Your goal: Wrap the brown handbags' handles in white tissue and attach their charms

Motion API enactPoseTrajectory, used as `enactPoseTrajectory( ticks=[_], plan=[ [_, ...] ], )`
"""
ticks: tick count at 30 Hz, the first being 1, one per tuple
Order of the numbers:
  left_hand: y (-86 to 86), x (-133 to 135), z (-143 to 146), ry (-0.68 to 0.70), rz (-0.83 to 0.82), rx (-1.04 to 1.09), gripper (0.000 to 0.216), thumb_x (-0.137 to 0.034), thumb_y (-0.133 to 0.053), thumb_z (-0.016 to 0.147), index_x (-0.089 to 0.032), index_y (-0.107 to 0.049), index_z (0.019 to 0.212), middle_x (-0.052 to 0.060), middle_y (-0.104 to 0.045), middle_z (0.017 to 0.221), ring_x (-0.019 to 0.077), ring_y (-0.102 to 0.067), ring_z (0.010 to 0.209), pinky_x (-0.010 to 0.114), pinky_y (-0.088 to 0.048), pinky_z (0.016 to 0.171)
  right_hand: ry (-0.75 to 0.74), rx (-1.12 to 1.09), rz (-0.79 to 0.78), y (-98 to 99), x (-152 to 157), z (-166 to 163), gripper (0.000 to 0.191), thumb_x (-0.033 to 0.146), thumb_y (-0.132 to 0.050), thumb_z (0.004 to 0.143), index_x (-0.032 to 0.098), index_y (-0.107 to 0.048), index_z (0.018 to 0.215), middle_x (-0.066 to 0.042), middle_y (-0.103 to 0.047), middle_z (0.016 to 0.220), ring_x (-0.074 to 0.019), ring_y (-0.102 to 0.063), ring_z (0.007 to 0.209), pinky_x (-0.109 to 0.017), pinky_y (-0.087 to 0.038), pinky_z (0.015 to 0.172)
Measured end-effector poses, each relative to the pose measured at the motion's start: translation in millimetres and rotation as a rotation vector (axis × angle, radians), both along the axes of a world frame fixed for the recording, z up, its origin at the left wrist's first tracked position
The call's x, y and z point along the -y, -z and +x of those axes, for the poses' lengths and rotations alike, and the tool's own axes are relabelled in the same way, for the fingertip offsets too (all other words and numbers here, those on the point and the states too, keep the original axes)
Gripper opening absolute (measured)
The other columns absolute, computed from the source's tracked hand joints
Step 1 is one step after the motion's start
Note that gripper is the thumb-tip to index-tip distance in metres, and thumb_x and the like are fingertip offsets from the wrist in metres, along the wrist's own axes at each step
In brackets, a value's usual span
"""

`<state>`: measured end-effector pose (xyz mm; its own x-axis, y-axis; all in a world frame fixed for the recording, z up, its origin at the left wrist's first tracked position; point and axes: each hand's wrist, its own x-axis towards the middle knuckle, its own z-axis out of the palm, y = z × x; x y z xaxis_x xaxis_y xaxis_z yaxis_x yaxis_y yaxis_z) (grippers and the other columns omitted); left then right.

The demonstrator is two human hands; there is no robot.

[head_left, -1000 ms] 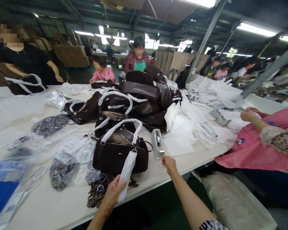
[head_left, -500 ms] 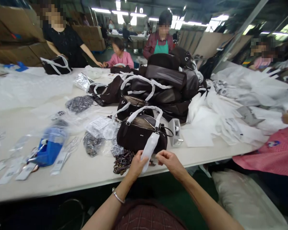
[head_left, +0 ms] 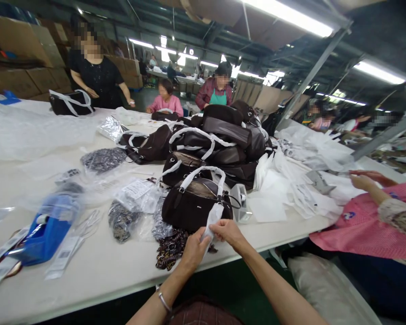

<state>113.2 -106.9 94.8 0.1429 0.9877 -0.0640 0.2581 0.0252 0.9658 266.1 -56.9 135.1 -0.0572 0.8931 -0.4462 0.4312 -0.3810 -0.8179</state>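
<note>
l hand (head_left: 193,249) & r hand (head_left: 228,229) both pinched shut on the white-wrapped strap (head_left: 214,215) of a brown bag (head_left: 189,208), near the table (head_left: 115,271) front edge. strap hangs down bag's front. chains (head_left: 171,246) lie just left of the hands, tape dispenser (head_left: 241,204) touching bag's right side. bag's small metal plate & printed tags (head_left: 62,257): too blurred to read. bag pile (head_left: 223,140) behind. co-worker's hand (head_left: 360,181) well apart, far right.

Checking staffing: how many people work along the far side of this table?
3: person in black top at the left, person in pink top mid-table, person in green apron behind the bag pile. More may be hidden behind it.
</note>
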Motion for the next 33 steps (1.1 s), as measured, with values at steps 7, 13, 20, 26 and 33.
enactPoseTrajectory(
  ticks=[7, 13, 20, 26, 33],
  plan=[
    [-4.1, -1, -1, 0.021, -0.14, 0.408, 0.028, -0.031, -0.06, 0.082, -0.015, -0.066, 0.103, 0.002, -0.065, 0.081, 0.0145, -0.058, 0.069, 0.025, -0.043, 0.066, 0.093, 0.019, -0.151, 7.5, 3, 11, 0.05, 0.062, -0.073, 0.062, 0.019, -0.049, 0.064, 0.001, -0.058, 0.048, -0.0125, -0.055, 0.04, -0.022, -0.038, 0.037],
    [-7.4, 2, 8, 0.078, -0.54, 1.164, 0.05, -0.037, -0.078, 0.073, -0.013, -0.058, 0.112, 0.007, -0.067, 0.087, 0.0091, -0.06, 0.06, 0.02, -0.046, 0.058, 0.161, -0.649, -0.089, 37.1, 26, 6, 0.045, 0.054, -0.074, 0.068, 0.018, -0.056, 0.087, 0.005, -0.058, 0.06, -0.0096, -0.055, 0.05, -0.026, -0.047, 0.053],
    [4.7, 0, 9, 0.083, -0.418, 0.974, 0.063, -0.043, -0.074, 0.074, -0.016, -0.046, 0.124, 0.007, -0.067, 0.092, 0.0129, -0.063, 0.065, 0.024, -0.05, 0.062, 0.382, -0.293, -0.085, 37.1, 50, 25, 0.044, 0.054, -0.077, 0.062, 0.014, -0.065, 0.077, -0.002, -0.065, 0.063, -0.0126, -0.06, 0.058, -0.025, -0.047, 0.057],
    [20.9, 5, 15, 0.046, -0.217, 0.523, 0.062, -0.04, -0.063, 0.08, -0.02, -0.042, 0.134, 0.007, -0.067, 0.103, 0.018, -0.065, 0.077, 0.029, -0.054, 0.069, 0.314, -0.56, -0.08, 16.6, 50, 1, 0.043, 0.051, -0.071, 0.072, 0.013, -0.066, 0.09, -0.005, -0.069, 0.073, -0.0128, -0.061, 0.061, -0.024, -0.047, 0.054],
    [21.9, 5, 14, 0.073, -0.151, 0.444, 0.063, -0.042, -0.06, 0.081, -0.019, -0.042, 0.137, 0.01, -0.064, 0.12, 0.0217, -0.064, 0.097, 0.032, -0.052, 0.085, 0.401, -0.482, -0.102, 39.6, 33, -23, 0.052, 0.051, -0.077, 0.063, 0.016, -0.061, 0.097, -0.001, -0.066, 0.066, -0.0102, -0.05, 0.046, -0.021, -0.028, 0.037]
  ],
)
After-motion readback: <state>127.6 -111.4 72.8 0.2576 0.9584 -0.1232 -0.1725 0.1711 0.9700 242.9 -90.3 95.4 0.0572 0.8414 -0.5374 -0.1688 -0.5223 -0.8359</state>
